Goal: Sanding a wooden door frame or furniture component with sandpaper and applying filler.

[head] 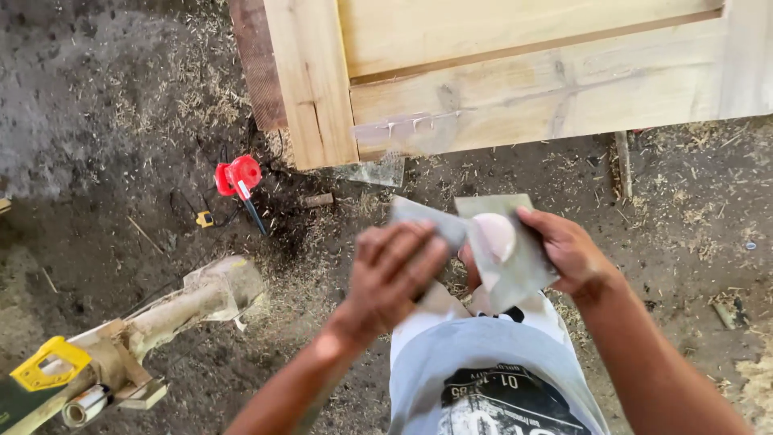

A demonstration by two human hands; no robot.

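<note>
My right hand (pixel 570 251) holds a flat grey scraper blade (pixel 507 262) carrying a blob of pale pinkish filler paste (pixel 492 236). My left hand (pixel 392 274) grips a second grey scraper (pixel 427 219), whose blade touches the paste on the first. Both hands are in front of my chest, just below the lower edge of a pale wooden door panel (pixel 523 89). A smear of the same pale filler (pixel 403 129) sits on the panel's bottom rail near a joint.
The ground is dark dirt strewn with wood shavings. A red-handled tool (pixel 238 179) lies on the ground at left. A paste-smeared wooden stand (pixel 173 310) and a yellow-handled saw (pixel 44 366) are at lower left. A small yellow object (pixel 204 218) lies nearby.
</note>
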